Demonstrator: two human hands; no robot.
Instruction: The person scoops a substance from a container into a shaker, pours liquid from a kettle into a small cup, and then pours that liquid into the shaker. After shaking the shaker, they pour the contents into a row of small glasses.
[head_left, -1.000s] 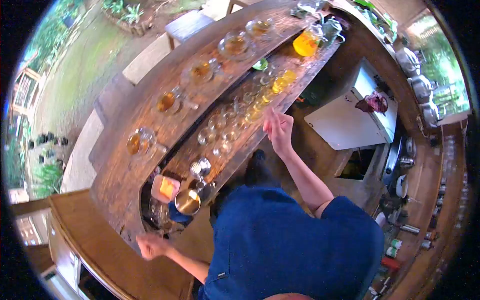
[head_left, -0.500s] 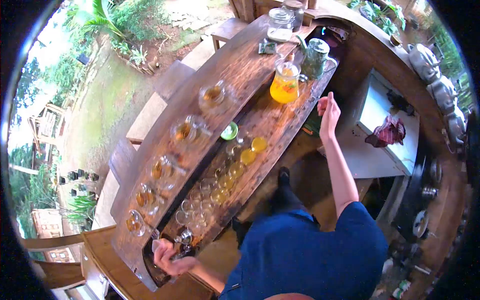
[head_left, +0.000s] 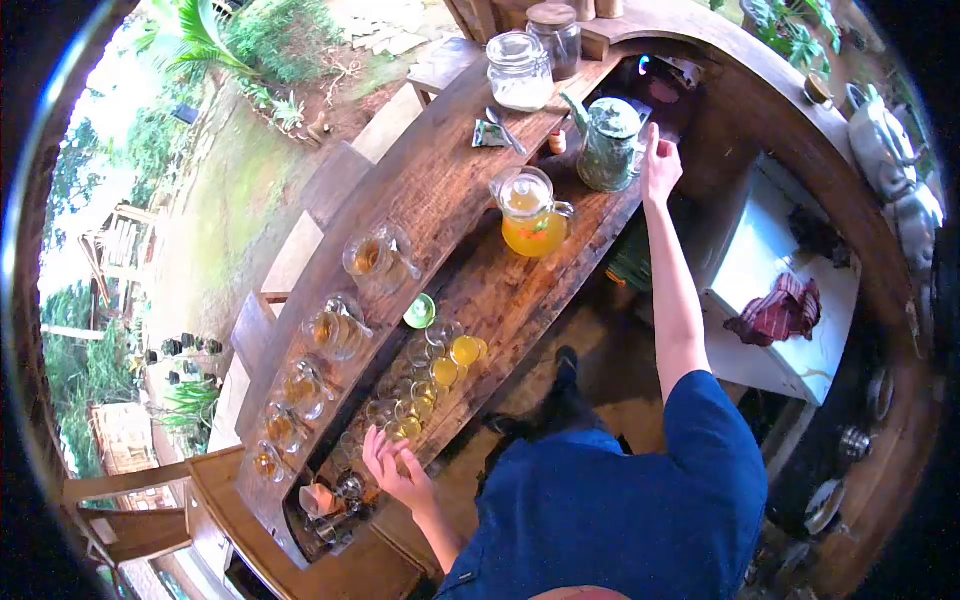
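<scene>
My right hand (head_left: 661, 172) is at the handle side of a mottled green teapot (head_left: 607, 155), its fingers curled round the handle, which they mostly hide. The teapot stands upright on the wooden counter. Beside it is a glass pitcher (head_left: 533, 228) of yellow-orange drink. My left hand (head_left: 400, 470) hovers, fingers apart and holding nothing, by the near end of the small glasses. Several of these hold yellow drink, such as one glass (head_left: 466, 350); others look clear. A small green bowl (head_left: 420, 311) sits beside them.
Along the raised ledge stand several glass cups on saucers (head_left: 368, 257). Lidded jars (head_left: 520, 80), a spoon (head_left: 506, 131) and a packet (head_left: 488, 134) are farther up. A striped cloth (head_left: 780, 312) lies on the white surface (head_left: 742, 370) to the right.
My right hand has reached up to the teapot's handle. My left hand has moved from the counter's lower end toward the glasses. The whole view has shifted.
</scene>
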